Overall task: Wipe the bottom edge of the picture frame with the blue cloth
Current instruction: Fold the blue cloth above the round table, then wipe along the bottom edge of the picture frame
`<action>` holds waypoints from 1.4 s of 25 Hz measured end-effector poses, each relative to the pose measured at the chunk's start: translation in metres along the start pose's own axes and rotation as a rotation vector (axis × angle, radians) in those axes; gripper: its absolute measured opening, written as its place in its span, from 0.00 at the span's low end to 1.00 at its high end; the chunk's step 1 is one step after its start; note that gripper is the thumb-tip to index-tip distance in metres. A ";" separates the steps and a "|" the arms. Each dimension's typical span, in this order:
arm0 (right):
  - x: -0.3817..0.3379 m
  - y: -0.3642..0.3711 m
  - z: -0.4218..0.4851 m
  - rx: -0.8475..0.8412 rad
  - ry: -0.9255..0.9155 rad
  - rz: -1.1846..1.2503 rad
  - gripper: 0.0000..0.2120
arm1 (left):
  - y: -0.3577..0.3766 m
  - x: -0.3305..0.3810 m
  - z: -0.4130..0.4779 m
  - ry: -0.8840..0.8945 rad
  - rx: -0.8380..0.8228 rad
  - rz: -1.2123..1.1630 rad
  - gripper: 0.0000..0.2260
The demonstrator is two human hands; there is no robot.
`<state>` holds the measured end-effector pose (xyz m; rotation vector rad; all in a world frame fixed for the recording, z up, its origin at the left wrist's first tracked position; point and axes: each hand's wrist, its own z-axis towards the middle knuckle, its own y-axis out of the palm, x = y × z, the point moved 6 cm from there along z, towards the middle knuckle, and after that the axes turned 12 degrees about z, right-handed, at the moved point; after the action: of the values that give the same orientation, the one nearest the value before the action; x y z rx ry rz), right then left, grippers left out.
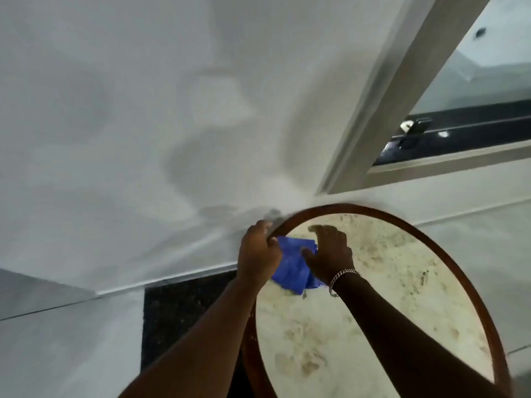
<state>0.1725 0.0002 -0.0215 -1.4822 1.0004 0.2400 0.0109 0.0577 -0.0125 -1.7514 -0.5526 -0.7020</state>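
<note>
A round picture frame with a thin brown wooden rim [465,271] and a mottled cream face fills the lower right of the head view. My left hand [258,251] grips the rim at its upper left, fingers curled over the edge. A crumpled blue cloth [293,268] lies on the frame's face between both hands. My right hand [330,251], with a silver bracelet on the wrist, presses on the cloth with fingers spread. Part of the cloth is hidden under that hand.
A white wall [129,124] with soft shadows fills the upper left. A grey window frame [402,90] with a dark latch stands at the upper right. A dark speckled stone strip [178,311] runs below the wall at lower left.
</note>
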 end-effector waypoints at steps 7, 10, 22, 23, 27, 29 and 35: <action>0.065 0.067 0.014 0.020 0.213 0.248 0.28 | 0.085 -0.070 0.001 -0.200 -0.015 -0.062 0.11; 0.032 0.055 0.015 0.085 0.117 0.493 0.22 | 0.059 -0.066 0.003 -0.292 -0.023 -0.270 0.11; -0.294 -0.150 -0.027 0.207 -0.419 1.241 0.15 | -0.254 0.168 -0.006 0.220 0.172 -0.643 0.12; -0.328 -0.173 -0.036 0.244 -0.490 1.270 0.16 | -0.289 0.198 -0.013 0.281 0.248 -0.607 0.14; -0.437 -0.248 -0.071 0.358 -0.831 1.265 0.18 | -0.403 0.277 -0.044 0.467 0.426 -0.617 0.06; -0.483 -0.282 -0.089 0.429 -0.980 1.216 0.18 | -0.458 0.304 -0.062 0.561 0.559 -0.530 0.10; -0.556 -0.344 -0.111 0.965 -1.164 0.832 0.17 | -0.553 0.371 -0.093 0.779 0.890 0.058 0.06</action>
<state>0.0316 0.0906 0.6204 0.1195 0.5148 0.9239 -0.1149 0.1267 0.6441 -0.5862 -0.1988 -0.8493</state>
